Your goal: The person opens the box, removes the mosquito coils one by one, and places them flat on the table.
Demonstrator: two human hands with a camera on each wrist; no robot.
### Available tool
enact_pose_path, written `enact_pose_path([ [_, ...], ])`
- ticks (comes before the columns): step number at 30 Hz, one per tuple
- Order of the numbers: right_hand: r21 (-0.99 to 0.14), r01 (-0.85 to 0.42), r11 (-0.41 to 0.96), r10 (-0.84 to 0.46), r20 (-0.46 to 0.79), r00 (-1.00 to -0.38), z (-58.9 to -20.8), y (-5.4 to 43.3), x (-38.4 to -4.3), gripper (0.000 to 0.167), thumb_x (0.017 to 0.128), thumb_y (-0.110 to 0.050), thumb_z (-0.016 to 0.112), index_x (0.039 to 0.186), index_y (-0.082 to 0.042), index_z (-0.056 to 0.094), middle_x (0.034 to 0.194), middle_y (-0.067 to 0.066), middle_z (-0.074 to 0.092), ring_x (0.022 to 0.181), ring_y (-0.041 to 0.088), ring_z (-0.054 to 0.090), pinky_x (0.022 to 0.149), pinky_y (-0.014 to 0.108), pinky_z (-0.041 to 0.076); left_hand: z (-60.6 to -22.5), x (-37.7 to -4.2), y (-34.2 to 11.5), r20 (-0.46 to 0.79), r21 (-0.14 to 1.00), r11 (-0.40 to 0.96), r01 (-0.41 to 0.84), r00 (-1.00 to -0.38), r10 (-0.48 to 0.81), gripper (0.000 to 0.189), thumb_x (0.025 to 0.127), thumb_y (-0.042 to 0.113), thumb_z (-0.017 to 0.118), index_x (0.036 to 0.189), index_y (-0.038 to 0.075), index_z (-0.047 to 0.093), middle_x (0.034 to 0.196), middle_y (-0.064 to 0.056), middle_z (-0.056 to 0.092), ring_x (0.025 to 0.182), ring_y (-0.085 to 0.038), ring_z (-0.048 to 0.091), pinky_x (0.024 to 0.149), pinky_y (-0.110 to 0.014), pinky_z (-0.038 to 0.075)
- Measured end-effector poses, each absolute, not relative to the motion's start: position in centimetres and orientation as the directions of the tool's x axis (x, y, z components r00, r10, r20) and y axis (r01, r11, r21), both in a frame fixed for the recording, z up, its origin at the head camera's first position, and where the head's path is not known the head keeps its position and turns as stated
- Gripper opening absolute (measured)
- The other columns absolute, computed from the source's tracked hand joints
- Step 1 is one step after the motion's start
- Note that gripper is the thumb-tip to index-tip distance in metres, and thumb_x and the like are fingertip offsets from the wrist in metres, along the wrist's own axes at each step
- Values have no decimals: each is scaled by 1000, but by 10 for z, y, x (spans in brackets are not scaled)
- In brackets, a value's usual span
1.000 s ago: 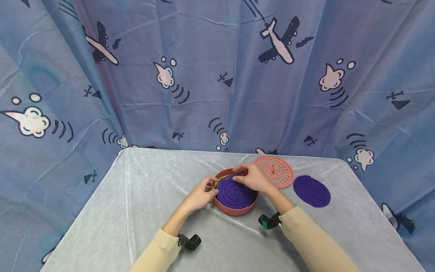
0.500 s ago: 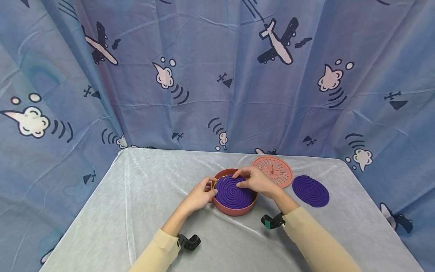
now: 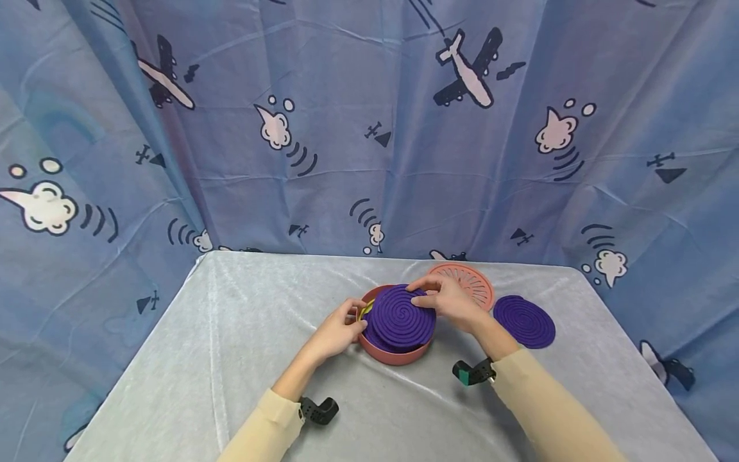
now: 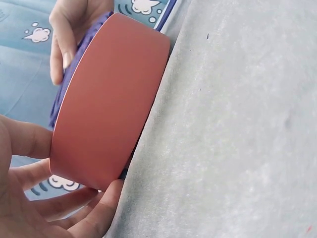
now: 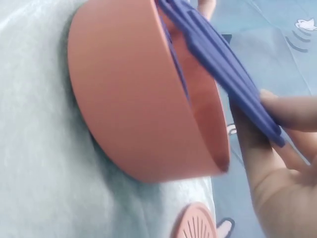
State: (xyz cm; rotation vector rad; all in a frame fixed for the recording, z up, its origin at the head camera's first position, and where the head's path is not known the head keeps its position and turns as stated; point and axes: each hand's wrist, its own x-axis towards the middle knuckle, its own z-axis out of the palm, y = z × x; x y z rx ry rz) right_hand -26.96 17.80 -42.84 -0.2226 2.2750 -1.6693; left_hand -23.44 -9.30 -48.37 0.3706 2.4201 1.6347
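A purple spiral mosquito coil (image 3: 404, 314) is tilted up over the round red-orange coil holder (image 3: 395, 358), pinched at its far right edge by my right hand (image 3: 453, 305). The right wrist view shows the thumb and fingers on either face of the coil (image 5: 233, 74), which leans out past the rim. More purple coil (image 3: 374, 339) lies inside the holder under it. My left hand (image 3: 336, 331) grips the holder's left side, thumb at the rim and fingers along the wall (image 4: 109, 99). A yellow strip (image 3: 366, 310) shows inside the rim near that thumb.
A slotted orange lid (image 3: 475, 285) lies behind and right of the holder, partly hidden by the right hand. Farther right, another purple coil (image 3: 524, 322) lies flat on the pale cloth-covered table (image 3: 277, 308). A blue printed curtain (image 3: 323, 147) hangs behind the table.
My right hand has shifted slightly right and raised the top coil, which has come apart from the purple coil below. My left hand stays on the holder.
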Motion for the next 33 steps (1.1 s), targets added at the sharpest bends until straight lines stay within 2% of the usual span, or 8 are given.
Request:
enact_pose_path([
  [3, -961, 70, 267, -304, -153, -940, -424, 186, -268, 34, 95, -3, 68, 128, 3, 64, 141, 22, 49, 101, 20, 60, 76, 29, 57, -483, -235, -94, -20, 928, 359, 101, -948, 318, 38, 100, 13, 60, 137, 7, 54, 135, -21, 54, 109, -27, 63, 76, -33, 58],
  [7, -970, 66, 235, -296, -137, -945, -421, 197, -265, 33, 95, -2, 68, 127, 4, 63, 139, 22, 50, 96, 18, 63, 74, 29, 58, -481, -235, -94, -20, 927, 362, 102, -948, 319, 39, 100, 13, 60, 137, 7, 54, 135, -22, 54, 110, -28, 63, 77, -33, 58],
  [12, -965, 65, 253, -252, -131, -959, -417, 214, -258, 35, 95, -4, 70, 128, 4, 62, 128, 22, 57, 88, 17, 66, 71, 32, 60, -480, -234, -95, -28, 925, 368, 96, -948, 318, 39, 100, 14, 60, 138, 7, 54, 137, -22, 53, 111, -28, 62, 77, -32, 58],
  [20, -955, 69, 289, -206, -132, -970, -416, 255, -245, 43, 97, -12, 69, 134, 6, 57, 139, 22, 49, 96, 13, 63, 75, 30, 58, -479, -234, -94, -32, 923, 373, 94, -948, 316, 39, 100, 14, 59, 138, 8, 54, 136, -20, 54, 109, -26, 62, 76, -32, 58],
  [25, -938, 89, 335, -149, -146, -978, -422, 282, -236, 46, 96, -16, 72, 134, 5, 57, 125, 14, 58, 90, 12, 62, 71, 29, 57, -479, -234, -94, -33, 924, 371, 95, -946, 323, 40, 100, 14, 59, 139, 8, 53, 137, -20, 54, 110, -27, 62, 76, -33, 58],
  [33, -946, 107, 305, -112, -147, -983, -432, 316, -225, 46, 96, -14, 71, 133, 9, 56, 113, 0, 65, 90, 9, 65, 73, 31, 59, -481, -233, -96, -31, 924, 368, 99, -943, 331, 40, 100, 14, 59, 139, 7, 53, 137, -22, 53, 110, -28, 62, 76, -33, 58],
])
